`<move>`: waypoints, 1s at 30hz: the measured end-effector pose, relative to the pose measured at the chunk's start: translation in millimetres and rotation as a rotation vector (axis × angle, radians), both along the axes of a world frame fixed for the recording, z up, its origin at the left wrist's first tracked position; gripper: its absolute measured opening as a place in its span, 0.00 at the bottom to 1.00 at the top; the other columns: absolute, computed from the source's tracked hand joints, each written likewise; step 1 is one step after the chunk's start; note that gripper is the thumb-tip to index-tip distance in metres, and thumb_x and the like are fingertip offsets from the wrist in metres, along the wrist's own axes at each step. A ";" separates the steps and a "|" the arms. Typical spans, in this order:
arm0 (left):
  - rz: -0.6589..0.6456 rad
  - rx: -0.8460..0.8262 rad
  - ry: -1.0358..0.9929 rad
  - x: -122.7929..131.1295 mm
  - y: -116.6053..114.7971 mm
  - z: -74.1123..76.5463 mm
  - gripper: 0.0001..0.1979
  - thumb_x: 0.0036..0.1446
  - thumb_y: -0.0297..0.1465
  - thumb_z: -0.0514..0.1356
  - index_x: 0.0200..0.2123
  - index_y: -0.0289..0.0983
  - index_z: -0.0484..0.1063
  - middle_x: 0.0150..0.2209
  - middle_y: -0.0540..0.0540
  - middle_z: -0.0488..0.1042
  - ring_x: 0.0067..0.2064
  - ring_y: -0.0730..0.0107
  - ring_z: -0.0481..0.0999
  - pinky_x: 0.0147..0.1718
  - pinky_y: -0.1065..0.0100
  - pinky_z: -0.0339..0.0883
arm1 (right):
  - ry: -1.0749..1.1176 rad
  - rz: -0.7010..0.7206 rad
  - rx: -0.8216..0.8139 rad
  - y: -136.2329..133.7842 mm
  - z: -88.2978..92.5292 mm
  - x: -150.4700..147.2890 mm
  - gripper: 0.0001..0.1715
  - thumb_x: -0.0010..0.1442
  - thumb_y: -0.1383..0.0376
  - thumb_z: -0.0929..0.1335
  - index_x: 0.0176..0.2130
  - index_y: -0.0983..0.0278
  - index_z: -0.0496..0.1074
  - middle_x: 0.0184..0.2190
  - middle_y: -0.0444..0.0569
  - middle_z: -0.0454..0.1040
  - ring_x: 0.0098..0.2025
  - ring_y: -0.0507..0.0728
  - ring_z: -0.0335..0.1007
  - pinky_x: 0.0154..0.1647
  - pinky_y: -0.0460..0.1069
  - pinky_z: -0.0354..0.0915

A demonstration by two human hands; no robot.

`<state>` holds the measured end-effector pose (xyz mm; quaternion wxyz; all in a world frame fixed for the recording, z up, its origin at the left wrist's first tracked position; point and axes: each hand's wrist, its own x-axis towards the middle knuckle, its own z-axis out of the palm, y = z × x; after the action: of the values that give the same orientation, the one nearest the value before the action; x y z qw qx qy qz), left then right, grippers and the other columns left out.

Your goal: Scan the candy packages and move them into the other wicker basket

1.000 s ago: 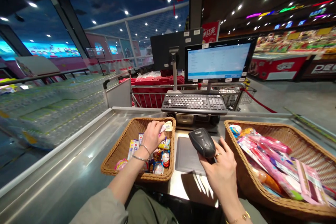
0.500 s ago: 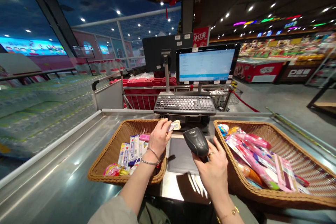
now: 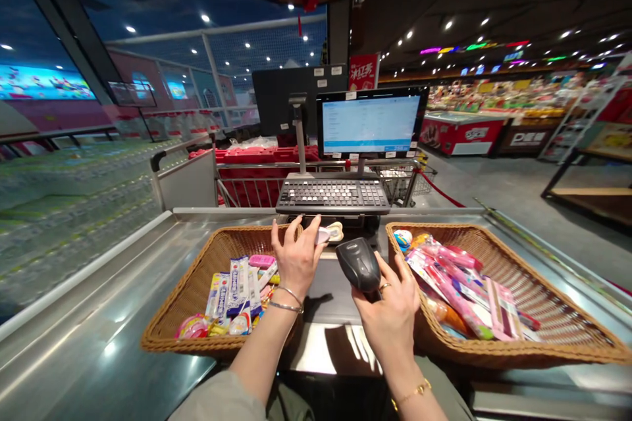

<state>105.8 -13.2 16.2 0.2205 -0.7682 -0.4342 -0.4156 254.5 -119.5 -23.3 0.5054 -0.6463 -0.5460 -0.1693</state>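
The step in hand appears to be scanning: the left hand [image 3: 296,256] pinches a small pale packet [image 3: 330,233] between thumb and fingertips, held above the counter [image 3: 123,316] between the left basket [image 3: 197,289] and the keyboard [image 3: 333,195]. The right hand [image 3: 392,312] is closed around the grip of the scanner [image 3: 359,264], whose head points up and forward, just beside the packet and a little below it. The likely next move calls for turning the packet so its barcode faces the scanner window and holding both steady; the barcode side cannot be made out here. The left basket holds small sweets and stick packs at the near left of the counter; the right basket [image 3: 543,316] holds pink blister packs and a round capsule. Print on the packs is too small to read. The screen [image 3: 370,123] shows a pale list, illegible. A red sign [image 3: 363,72] behind it carries white characters, not readable with confidence.
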 end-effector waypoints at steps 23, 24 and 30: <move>-0.031 -0.018 -0.014 3.7 1.3 -10.1 0.18 0.64 0.39 0.57 0.57 0.54 0.69 0.52 0.50 0.78 0.61 0.52 0.68 0.63 0.33 0.23 | -0.016 0.024 -0.031 -1.8 -4.9 6.4 0.14 0.53 0.61 0.70 0.42 0.60 0.76 0.53 0.52 0.74 0.65 0.69 0.54 0.61 0.69 0.51; -0.034 -0.022 -0.019 3.6 1.3 -10.1 0.18 0.64 0.39 0.57 0.57 0.54 0.69 0.52 0.50 0.78 0.61 0.52 0.68 0.63 0.33 0.23 | -0.014 0.023 -0.031 -1.8 -5.2 6.5 0.14 0.53 0.61 0.70 0.42 0.60 0.76 0.53 0.52 0.74 0.64 0.69 0.54 0.61 0.69 0.50; -0.031 -0.012 -0.017 3.2 0.5 -9.6 0.18 0.64 0.39 0.57 0.57 0.53 0.69 0.52 0.50 0.78 0.61 0.52 0.68 0.63 0.33 0.23 | -0.024 0.017 -0.020 -2.6 -3.7 5.5 0.13 0.53 0.63 0.70 0.41 0.61 0.76 0.52 0.52 0.75 0.64 0.69 0.55 0.61 0.68 0.50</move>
<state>109.0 -12.7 6.5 0.2058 -0.7724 -0.4266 -0.4230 260.0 -122.1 -27.0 0.4939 -0.6447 -0.5591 -0.1670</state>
